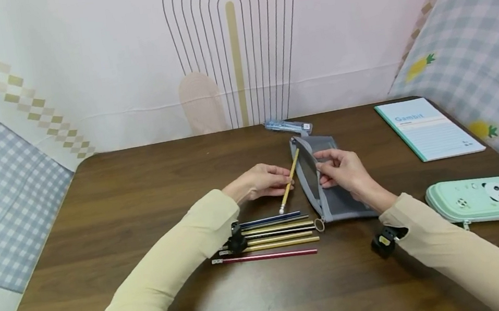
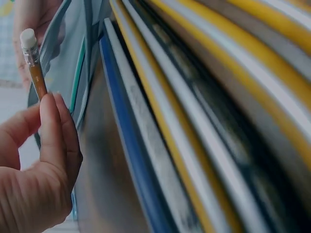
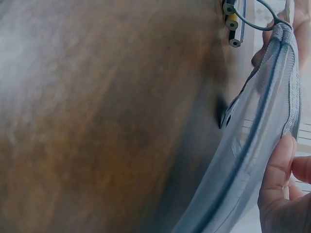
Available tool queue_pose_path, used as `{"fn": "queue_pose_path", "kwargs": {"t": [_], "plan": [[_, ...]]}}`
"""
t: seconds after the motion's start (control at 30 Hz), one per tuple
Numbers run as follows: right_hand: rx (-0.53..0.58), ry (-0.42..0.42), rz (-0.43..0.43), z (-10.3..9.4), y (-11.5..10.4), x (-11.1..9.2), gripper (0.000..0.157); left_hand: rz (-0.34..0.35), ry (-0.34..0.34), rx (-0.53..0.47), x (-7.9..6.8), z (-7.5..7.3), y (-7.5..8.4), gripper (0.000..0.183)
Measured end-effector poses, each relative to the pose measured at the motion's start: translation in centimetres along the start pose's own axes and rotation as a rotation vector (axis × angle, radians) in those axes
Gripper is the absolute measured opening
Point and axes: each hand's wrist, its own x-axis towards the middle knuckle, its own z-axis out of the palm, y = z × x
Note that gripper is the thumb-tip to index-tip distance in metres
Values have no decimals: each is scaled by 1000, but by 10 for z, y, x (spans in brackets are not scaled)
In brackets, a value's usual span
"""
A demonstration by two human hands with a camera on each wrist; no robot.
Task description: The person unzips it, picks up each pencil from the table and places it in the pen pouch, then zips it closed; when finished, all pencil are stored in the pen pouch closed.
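My left hand (image 1: 266, 180) pinches a yellow pencil (image 1: 289, 182) between thumb and fingers. The pencil's white eraser end points toward me, and its far end lies at the opening of a grey zippered pouch (image 1: 347, 200). In the left wrist view the eraser and metal band of this pencil (image 2: 36, 77) stick up above the fingertips. My right hand (image 1: 345, 170) pinches the pouch's right edge and holds the mouth apart. Several pencils (image 1: 285, 244) in yellow, dark blue and red lie in a row below my left hand, partly hidden by the wrist camera.
A clear blue packet (image 1: 288, 126) lies behind the pouch. A notebook (image 1: 430, 129) is at the back right, with a mint panda pencil case (image 1: 492, 198) nearer on the right. The wooden table (image 1: 140, 185) ends at a hanging cloth (image 1: 123, 61).
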Motion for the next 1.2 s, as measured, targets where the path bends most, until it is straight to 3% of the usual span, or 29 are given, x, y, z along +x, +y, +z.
{"fn": "queue_pose_path", "kwargs": {"t": [0.13,0.37,0.9,1.07,1.2], "plan": [[-8,-1,11,2,0,1,37,-4,50,-57,10,14,1,36],[-6,-10,19,5,-2,1,37,20,109,-73,18,35,2,36],[2,-12,11,4,-2,1,36,50,187,-209,30,63,3,31],[15,-18,8,3,-2,1,37,67,177,-194,31,66,1,34],[18,-15,5,2,-2,1,37,68,103,-189,28,64,2,41]]}}
